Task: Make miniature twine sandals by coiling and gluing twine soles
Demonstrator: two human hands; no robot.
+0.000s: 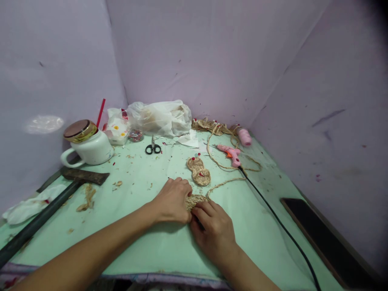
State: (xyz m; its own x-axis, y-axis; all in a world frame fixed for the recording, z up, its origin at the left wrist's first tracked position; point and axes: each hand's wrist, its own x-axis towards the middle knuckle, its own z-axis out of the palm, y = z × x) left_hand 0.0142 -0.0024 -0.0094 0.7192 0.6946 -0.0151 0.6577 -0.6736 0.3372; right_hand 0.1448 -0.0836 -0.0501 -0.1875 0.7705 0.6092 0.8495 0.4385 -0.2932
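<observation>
Between my two hands lies a piece of coiled straw rope (195, 199), partly covered by fingers. My left hand (176, 201) is closed on its left end. From the right, my right hand (214, 224) grips the near edge with bent fingers. A loose strand of rope (226, 183) runs from the piece towards the back right. Just beyond the hands rests a finished-looking figure-eight coil of the same rope (199, 171), with red and pale bead-headed pins at its top. A pink glue gun (232, 153) lies farther back, its black cord trailing to the front right.
Small black-handled scissors (153, 148) lie at the back. On the left are a hammer (81, 176), a white lidded mug (92, 149) and a crumpled cloth (30, 206). A plastic bag (165, 117), more rope pieces (209, 126) and a pink thread spool (244, 136) line the back. A dark flat slab (321, 238) lies right.
</observation>
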